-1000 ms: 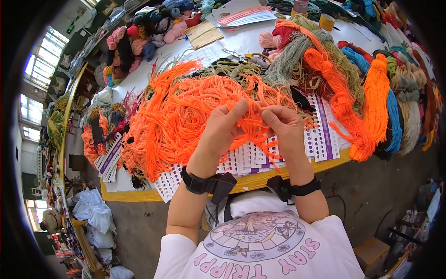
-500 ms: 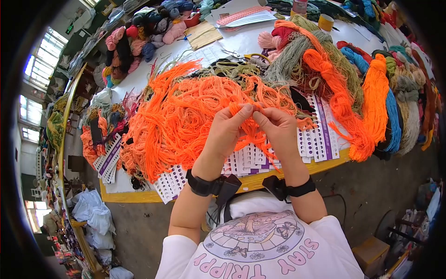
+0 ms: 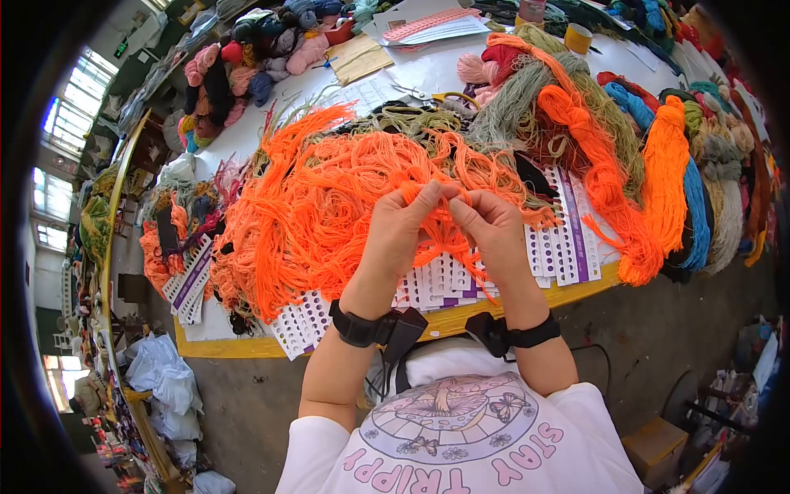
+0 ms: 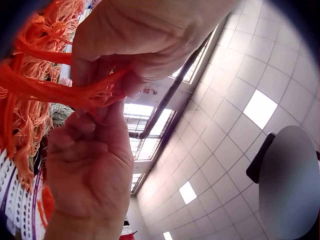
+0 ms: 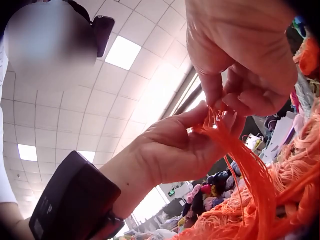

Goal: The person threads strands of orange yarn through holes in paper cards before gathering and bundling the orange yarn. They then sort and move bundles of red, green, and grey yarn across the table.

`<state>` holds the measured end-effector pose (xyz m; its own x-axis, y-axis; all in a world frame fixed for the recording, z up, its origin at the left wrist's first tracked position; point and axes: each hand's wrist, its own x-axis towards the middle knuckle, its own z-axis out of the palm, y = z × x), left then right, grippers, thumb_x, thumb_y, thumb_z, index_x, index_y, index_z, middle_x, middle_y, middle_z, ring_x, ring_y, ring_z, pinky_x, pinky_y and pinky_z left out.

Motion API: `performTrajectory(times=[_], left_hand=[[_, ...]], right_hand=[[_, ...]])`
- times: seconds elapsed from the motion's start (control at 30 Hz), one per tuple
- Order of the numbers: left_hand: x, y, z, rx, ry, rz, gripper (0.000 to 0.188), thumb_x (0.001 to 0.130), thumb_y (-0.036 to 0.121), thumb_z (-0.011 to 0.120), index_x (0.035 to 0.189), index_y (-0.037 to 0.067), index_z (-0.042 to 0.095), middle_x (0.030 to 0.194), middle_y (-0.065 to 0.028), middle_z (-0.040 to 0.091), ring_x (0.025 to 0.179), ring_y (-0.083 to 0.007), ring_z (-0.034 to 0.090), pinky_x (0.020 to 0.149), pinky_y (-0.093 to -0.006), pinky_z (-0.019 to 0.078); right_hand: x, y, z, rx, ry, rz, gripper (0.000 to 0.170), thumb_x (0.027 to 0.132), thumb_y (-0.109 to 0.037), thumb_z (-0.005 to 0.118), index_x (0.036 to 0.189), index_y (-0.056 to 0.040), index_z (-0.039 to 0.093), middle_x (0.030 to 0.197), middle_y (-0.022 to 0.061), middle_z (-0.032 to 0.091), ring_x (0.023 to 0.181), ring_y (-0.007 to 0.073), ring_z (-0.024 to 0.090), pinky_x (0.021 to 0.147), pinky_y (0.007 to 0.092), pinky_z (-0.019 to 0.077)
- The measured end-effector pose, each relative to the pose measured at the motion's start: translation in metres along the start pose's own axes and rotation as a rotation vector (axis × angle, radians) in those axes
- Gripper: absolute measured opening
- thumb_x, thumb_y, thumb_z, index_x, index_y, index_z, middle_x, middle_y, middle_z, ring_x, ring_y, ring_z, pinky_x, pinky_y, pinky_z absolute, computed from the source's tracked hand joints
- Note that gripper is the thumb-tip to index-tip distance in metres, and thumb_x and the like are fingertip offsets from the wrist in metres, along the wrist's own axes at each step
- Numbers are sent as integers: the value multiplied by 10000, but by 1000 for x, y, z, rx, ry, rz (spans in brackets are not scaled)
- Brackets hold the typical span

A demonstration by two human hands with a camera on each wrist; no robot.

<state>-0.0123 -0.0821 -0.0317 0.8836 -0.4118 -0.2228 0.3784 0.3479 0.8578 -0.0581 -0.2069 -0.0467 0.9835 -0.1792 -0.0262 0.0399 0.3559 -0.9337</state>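
In the head view, the left hand (image 3: 397,230) and right hand (image 3: 495,235) meet over a big tangled heap of orange yarn (image 3: 329,214) on the table. Both pinch one bundle of orange strands between thumb and fingers. The left wrist view shows the bundle (image 4: 60,92) running from the heap into the left hand (image 4: 135,35), with the right hand (image 4: 90,167) close against it. Strand ends (image 5: 215,120) poke out between the fingertips in the right wrist view, where the strands hang towards the heap. Part of the grip is hidden by the fingers.
White cards with punched holes (image 3: 568,222) lie under the heap along the yellow table edge (image 3: 247,347). Scissors (image 3: 457,99) lie behind it. Hanks of several colours (image 3: 592,140) stand at the right, with more at the back left.
Since one second ago the hands have drawn together, and the left thumb has come down beside the right fingertips on the orange strands. Over the last half second they have barely moved.
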Motion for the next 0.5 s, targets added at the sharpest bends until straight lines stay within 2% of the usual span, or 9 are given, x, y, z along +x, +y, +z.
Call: performTrajectory(times=[0.13,0.23,0.33,0.43,0.5], left_hand=[[0,2,1,-47,8,-10,257,848,232,553,921,-8,610,864,-66,622,685,-113,600,548,-226,517],[3,-4,-2,4,38,-34,262,848,243,555,912,-6,607,852,-68,623,677,-111,598,530,-219,507],[4,-8,-2,-7,20,-15,248,849,243,553,886,2,602,826,-73,622,680,-110,597,545,-220,506],[6,-12,-11,65,84,8,260,857,267,539,839,14,596,806,-73,619,686,-116,599,569,-224,509],[6,-10,-10,24,103,-8,262,872,273,511,809,27,577,803,-74,618,674,-121,596,587,-229,504]], right_hand=[[0,1,-3,94,20,42,109,799,-110,611,813,-2,615,726,-14,595,601,16,454,524,173,372],[2,13,-2,-271,4,-45,92,795,-112,614,806,-22,623,689,-43,555,573,12,415,502,178,342],[0,11,1,-214,40,-21,92,789,-107,618,809,-18,622,653,-54,513,567,23,415,508,185,346],[0,14,0,-220,84,-125,89,783,-98,620,815,-15,620,711,-32,520,608,37,444,519,191,360],[1,18,-2,-299,126,-261,75,779,-86,620,809,-17,621,785,-12,527,662,48,464,528,193,367]])
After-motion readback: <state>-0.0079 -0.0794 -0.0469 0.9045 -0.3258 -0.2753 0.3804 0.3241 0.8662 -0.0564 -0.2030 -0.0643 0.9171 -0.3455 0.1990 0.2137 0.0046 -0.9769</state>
